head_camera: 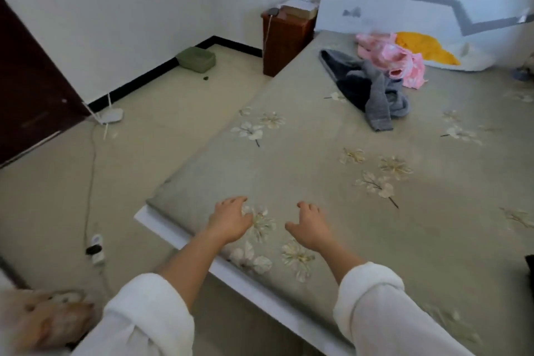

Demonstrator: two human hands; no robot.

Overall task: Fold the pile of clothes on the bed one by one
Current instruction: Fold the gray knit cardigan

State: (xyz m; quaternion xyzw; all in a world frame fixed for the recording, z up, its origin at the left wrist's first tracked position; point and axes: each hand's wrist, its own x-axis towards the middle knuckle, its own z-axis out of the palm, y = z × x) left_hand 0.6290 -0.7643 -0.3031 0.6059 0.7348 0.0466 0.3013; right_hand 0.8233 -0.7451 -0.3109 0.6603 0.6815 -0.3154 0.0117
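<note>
A loose pile of clothes lies at the far end of the bed (303,170): a dark and grey garment (372,92) in front, a pink patterned one (396,58) behind it, and a yellow one (422,45) beside a white pillow (465,59). My left hand (229,221) and my right hand (310,227) hover over the bed's near corner, fingers loosely curled, holding nothing. Both are far from the pile. White sleeves cover my forearms.
The sheet is olive with a pale flower print. A brown bedside cabinet (284,40) stands at the bed's far left corner. On the floor to the left lie a power strip (96,246) with cable, a white device (111,115) and a green cushion (196,59). A dark door (31,89) is at left.
</note>
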